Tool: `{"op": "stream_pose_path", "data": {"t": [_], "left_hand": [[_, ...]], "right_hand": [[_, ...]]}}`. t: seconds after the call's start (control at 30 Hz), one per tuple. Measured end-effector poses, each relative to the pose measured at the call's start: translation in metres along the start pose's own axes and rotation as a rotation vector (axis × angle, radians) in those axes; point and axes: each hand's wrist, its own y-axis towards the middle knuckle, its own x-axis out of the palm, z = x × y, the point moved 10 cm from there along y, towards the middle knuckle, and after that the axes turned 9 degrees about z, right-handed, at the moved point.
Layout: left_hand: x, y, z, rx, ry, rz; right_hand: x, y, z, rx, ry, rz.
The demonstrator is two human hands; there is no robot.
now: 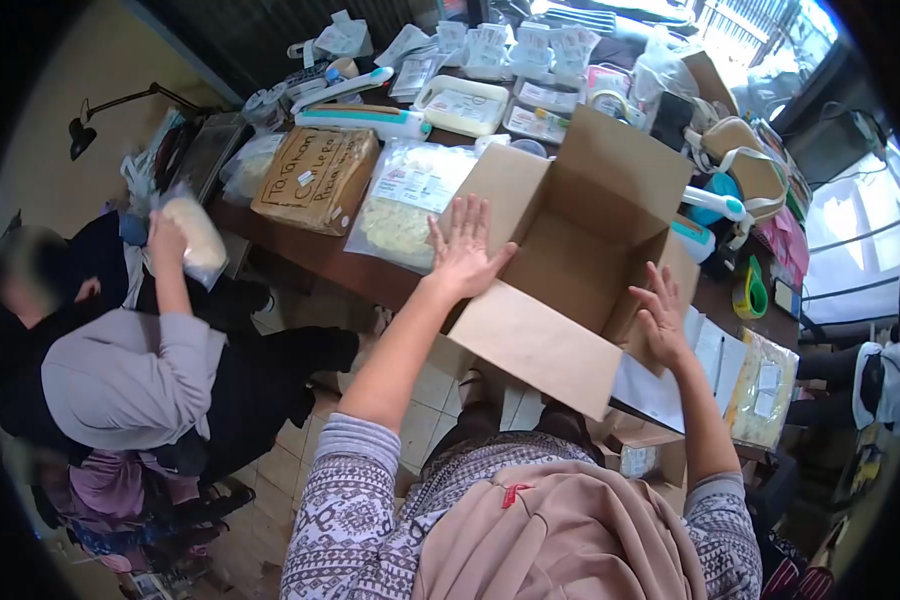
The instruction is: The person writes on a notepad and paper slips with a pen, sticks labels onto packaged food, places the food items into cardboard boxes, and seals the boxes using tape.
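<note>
One open box between both hands

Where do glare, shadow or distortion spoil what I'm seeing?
Head view: glare bleaches the window at upper right; head view: wide-angle distortion bends the edges, with black corners; head view: the open box is shaded inside but readable, and the left hand and right hand look fairly sharp.

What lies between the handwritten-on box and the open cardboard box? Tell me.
In the head view, a clear labelled bag lies between the handwritten-on box and the open cardboard box, whose left flap partly hides it.
</note>
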Motion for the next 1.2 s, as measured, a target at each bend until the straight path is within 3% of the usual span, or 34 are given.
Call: {"op": "stream_pose_path", "data": {"t": [0.03,0.1,0.13,0.17,0.23,0.3,0.33,0.4,0.43,0.47,0.53,0.6,0.7,0.83,0.97,1.03,1.07,1.13,1.2], "left_hand": [[0.000,-0.003,-0.006,-0.008,-0.004,-0.003],[-0.051,-0.015,0.006,0.145,-0.170,0.294],[-0.101,-0.043,0.008,0.193,-0.205,0.675],[-0.105,-0.058,0.000,0.189,-0.208,0.677],[-0.127,-0.103,-0.051,0.022,-0.579,0.904],[-0.112,-0.129,-0.082,-0.077,-0.669,0.835],[-0.097,-0.142,-0.095,-0.097,-0.679,0.782],[-0.050,-0.169,-0.120,-0.190,-0.733,0.644],[-0.025,-0.185,-0.131,-0.263,-0.774,0.555],[-0.007,-0.200,-0.137,-0.324,-0.795,0.469],[0.016,-0.227,-0.145,-0.377,-0.815,0.386],[0.052,-0.252,-0.159,-0.582,-1.010,0.261],[0.068,-0.271,-0.173,-0.609,-1.081,0.215],[0.067,-0.263,-0.189,-0.616,-1.128,0.171],[0.071,-0.224,-0.195,-0.707,-1.284,-0.015],[0.068,-0.197,-0.176,-0.723,-1.969,-0.080],[0.069,-0.187,-0.176,-0.719,-1.968,-0.081],[0.047,-0.161,-0.145,-0.327,-2.585,-0.321],[0.030,-0.162,-0.138,-0.267,-2.697,-0.247]], "right_hand": [[-0.005,0.002,-0.003,0.006,-0.088,-0.050],[-0.037,0.014,-0.029,0.086,-0.156,0.038],[-0.059,0.021,-0.049,0.082,-0.113,0.160],[-0.082,0.027,-0.073,0.076,-0.073,0.286],[-0.106,0.037,-0.140,0.143,0.214,0.426],[-0.087,0.031,-0.202,0.259,0.789,0.472],[-0.068,0.027,-0.253,-0.072,0.583,0.322],[0.008,0.034,-0.326,-0.111,0.716,-0.086],[0.057,0.033,-0.326,-0.001,0.691,-0.213],[0.114,0.028,-0.297,0.195,0.761,-0.168],[0.194,0.022,-0.224,0.947,1.037,-0.049],[0.232,0.033,-0.172,1.139,1.210,0.252],[0.255,0.067,-0.147,1.072,1.407,0.370],[0.264,0.082,-0.135,1.183,1.303,0.365],[0.212,0.115,-0.182,0.939,1.208,0.438],[0.194,0.137,-0.244,0.737,1.381,0.312],[0.184,0.140,-0.270,0.702,1.429,0.248],[0.159,0.133,-0.314,0.643,1.494,0.118],[0.131,0.108,-0.341,0.634,1.543,-0.019]]}}
